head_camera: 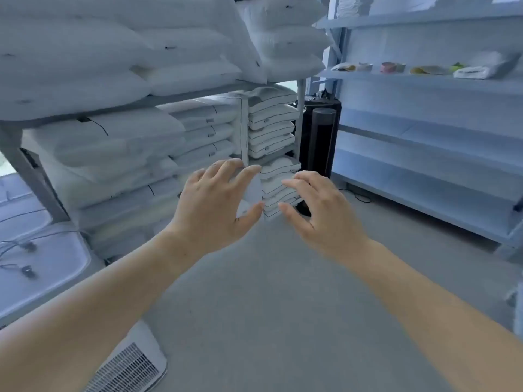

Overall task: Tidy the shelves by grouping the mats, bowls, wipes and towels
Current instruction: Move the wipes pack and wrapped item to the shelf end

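Observation:
My left hand (pixel 218 202) and my right hand (pixel 317 207) are stretched out in front of me at mid-height, fingers spread, holding nothing. On a pale blue shelf (pixel 424 80) at the upper right lie small bowls (pixel 392 67), flat yellowish mats (pixel 428 70), a green item (pixel 458 65) and a folded white towel (pixel 481 69). Both hands are far from that shelf, to its lower left. Higher up on the same rack sits a stack of white cloths (pixel 352 5).
A metal rack (pixel 300 108) on the left is packed with white pillows (pixel 113 137) and folded bedding. A black cylindrical appliance (pixel 319 142) stands between the two racks. A white vented unit (pixel 130 366) and white trays with cables (pixel 36 250) lie low on the left. Grey floor stretches ahead.

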Motion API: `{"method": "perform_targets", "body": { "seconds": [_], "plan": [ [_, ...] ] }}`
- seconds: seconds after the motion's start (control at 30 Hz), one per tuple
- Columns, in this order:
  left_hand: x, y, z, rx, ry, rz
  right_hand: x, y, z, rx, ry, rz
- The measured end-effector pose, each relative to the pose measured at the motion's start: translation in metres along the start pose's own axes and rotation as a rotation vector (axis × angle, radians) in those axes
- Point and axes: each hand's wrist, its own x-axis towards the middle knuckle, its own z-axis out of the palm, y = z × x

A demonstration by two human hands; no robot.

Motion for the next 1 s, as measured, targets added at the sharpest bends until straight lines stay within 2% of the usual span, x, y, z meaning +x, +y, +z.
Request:
{"method": "perform_targets", "body": {
  "seconds": [0.1, 0.3, 0.6, 1.0],
  "plan": [
    [0.045, 0.022, 0.024, -0.059, -0.023, -0.011, 0.010, 0.046, -0.003, -0.002, 0.006, 0.041],
    [0.133, 0.072, 0.085, -0.101, -0.016, 0.098, 0.023, 0.150, -0.020, -0.044, 0.029, 0.138],
    [0.226, 0.138, 0.145, -0.151, -0.032, 0.152, 0.039, 0.255, -0.050, -0.121, 0.028, 0.252],
    [0.336, 0.121, 0.216, -0.148, -0.001, 0.144, 0.119, 0.347, -0.017, -0.140, -0.016, 0.246]
  ]
}}
